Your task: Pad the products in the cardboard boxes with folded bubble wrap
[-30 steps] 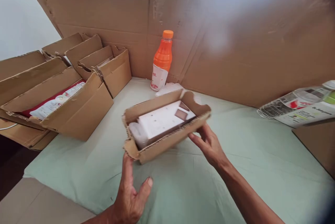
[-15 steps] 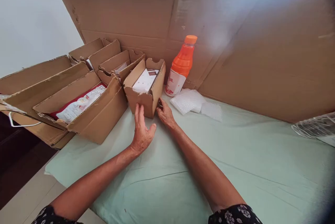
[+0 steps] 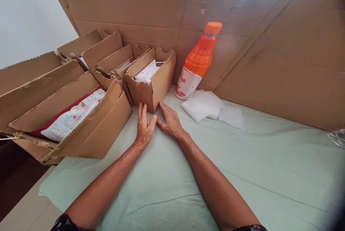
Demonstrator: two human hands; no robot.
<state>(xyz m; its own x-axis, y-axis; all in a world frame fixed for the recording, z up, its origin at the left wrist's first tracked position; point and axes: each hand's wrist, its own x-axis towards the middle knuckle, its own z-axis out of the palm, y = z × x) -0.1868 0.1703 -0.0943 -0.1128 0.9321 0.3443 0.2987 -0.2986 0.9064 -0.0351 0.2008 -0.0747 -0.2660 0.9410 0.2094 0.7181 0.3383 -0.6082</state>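
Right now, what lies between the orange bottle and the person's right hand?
Head view: bare green cloth only. The bubble wrap pieces lie just right of that line, beside the orange bottle; the right hand rests flat by the small box.

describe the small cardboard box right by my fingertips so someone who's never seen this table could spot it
Start at the tall cardboard wall behind the green cloth. Left of the orange bottle runs a row of open boxes. The small box is the rightmost and nearest the bottle, with white contents.
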